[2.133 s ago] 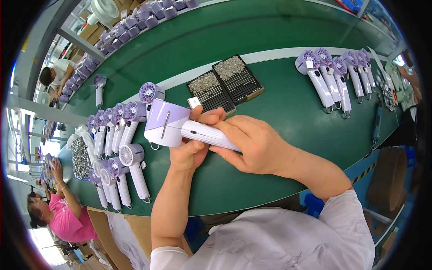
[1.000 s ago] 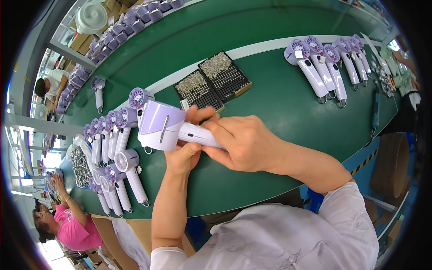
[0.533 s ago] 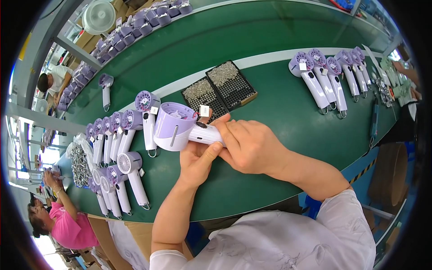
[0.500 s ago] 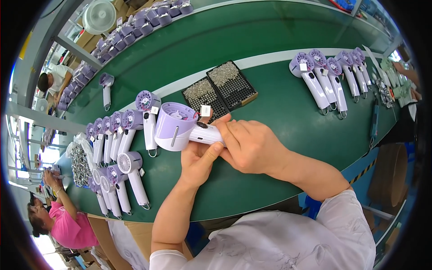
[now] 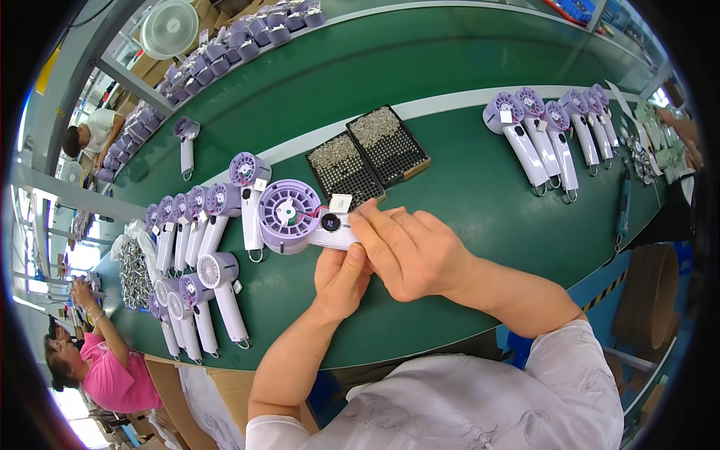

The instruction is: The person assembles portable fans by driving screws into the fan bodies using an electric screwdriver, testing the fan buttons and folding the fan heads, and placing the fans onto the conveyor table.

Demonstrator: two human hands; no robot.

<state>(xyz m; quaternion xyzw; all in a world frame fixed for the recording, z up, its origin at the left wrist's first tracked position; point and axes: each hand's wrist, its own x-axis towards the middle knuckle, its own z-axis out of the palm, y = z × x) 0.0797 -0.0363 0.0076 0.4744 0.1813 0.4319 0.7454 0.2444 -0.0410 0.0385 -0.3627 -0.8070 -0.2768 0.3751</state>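
Observation:
I hold a lilac and white handheld fan [image 5: 294, 216] over the green belt, its round open head facing up and showing the inner wheel and thin wires. My left hand [image 5: 341, 279] supports the white handle from below. My right hand [image 5: 409, 251] grips the handle from above, fingertips near a small round dark display and a white tag. Two black trays of small metal parts [image 5: 367, 154] lie just beyond the fan.
Rows of similar lilac fans lie at my left [image 5: 196, 247] and at the far right [image 5: 547, 135]. A clear bag of metal parts [image 5: 135, 262] sits at the left edge. More fan heads line the far shelf [image 5: 225, 52]. Other people work at the left.
The fan has turned in my hands: its closed side faced me earlier, now the open round head with the wheel faces up. Both hands stay on the handle.

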